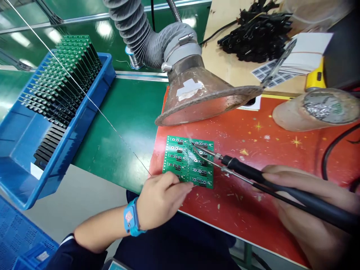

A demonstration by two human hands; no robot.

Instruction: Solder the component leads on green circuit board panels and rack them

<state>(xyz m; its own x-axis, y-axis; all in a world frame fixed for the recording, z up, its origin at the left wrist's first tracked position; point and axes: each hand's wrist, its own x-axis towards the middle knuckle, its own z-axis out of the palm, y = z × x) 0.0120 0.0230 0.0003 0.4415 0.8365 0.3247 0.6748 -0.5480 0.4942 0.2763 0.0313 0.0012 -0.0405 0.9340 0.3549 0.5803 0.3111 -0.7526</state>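
Green circuit board [188, 161] lay flat on the red mat [253, 150] of the tabletop [126, 123], right under the fume hood [202, 93], likely so smoke got pulled off the joint. Left hand [160, 198] was pinched shut on the solder wire [92, 103] at the board's near edge, feeding it toward the tip. Right hand [303, 202] was closed around the soldering iron [267, 180] just right of the board, tip down on its upper middle; hands apart, board between them, blue bin [25, 150] of spare boards off left.
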